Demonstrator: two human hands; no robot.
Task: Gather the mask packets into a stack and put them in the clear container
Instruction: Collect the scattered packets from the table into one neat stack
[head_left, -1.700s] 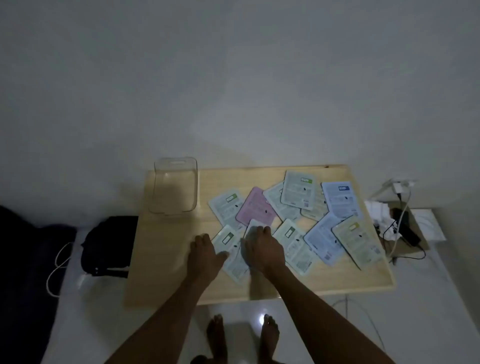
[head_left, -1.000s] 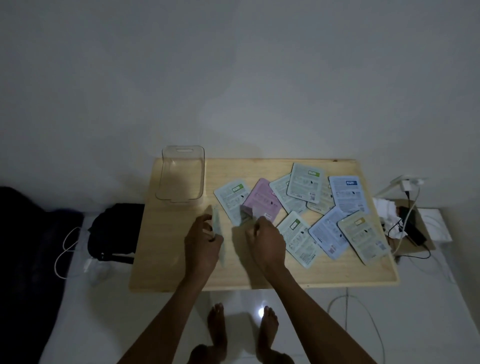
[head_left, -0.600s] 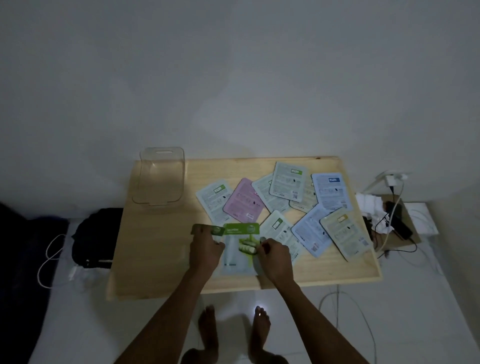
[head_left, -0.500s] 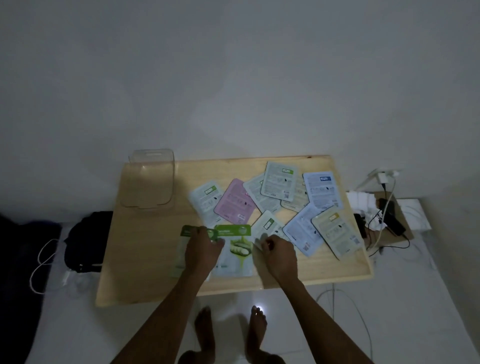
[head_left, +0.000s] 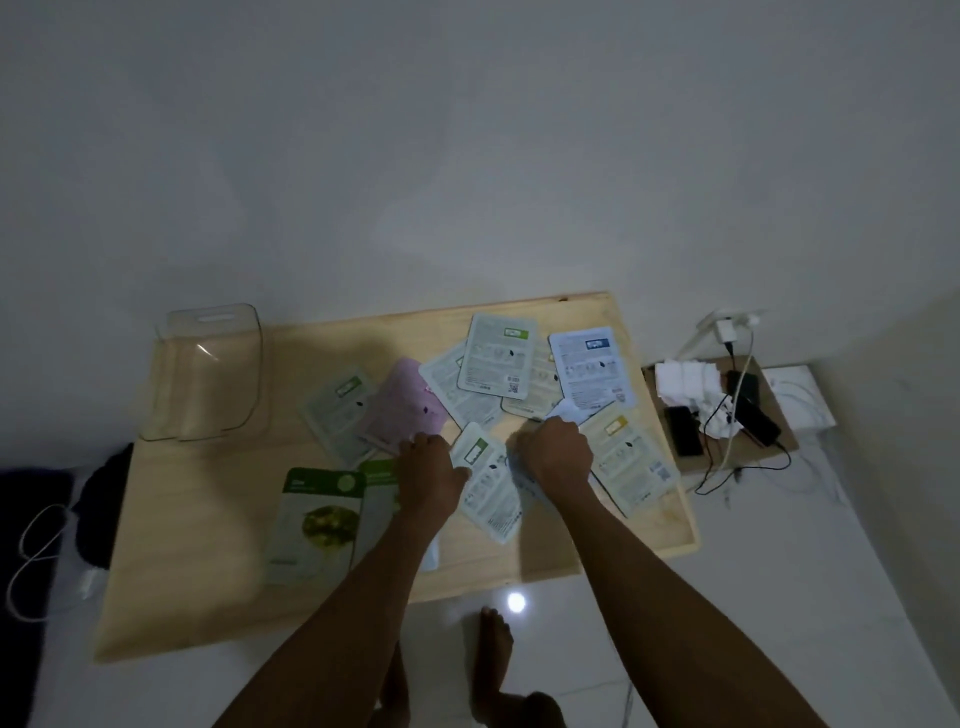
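Several mask packets lie spread over the right half of a wooden table (head_left: 208, 519). Two green packets (head_left: 319, 519) lie face up, overlapping, at the front left. The clear container (head_left: 208, 374) stands with nothing in it at the back left corner. My left hand (head_left: 431, 473) rests with curled fingers between the pink packet (head_left: 402, 410) and a white green-labelled packet (head_left: 485, 483), thumb on the white one. My right hand (head_left: 553, 449) is closed over a pale blue packet (head_left: 565, 410), whose corner sticks up behind the knuckles, beside a yellow-labelled packet (head_left: 628, 467).
Further packets lie at the back: a green-labelled packet (head_left: 498, 358) and a blue-labelled packet (head_left: 592, 369). A low board with chargers and cables (head_left: 717, 410) sits right of the table. A black bag (head_left: 104, 499) lies on the floor at the left. My bare feet (head_left: 493, 649) stand below the front edge.
Both hands flipped two packets green side up, laid them at the front left and let go. They then moved right, onto the white and pale blue packets.
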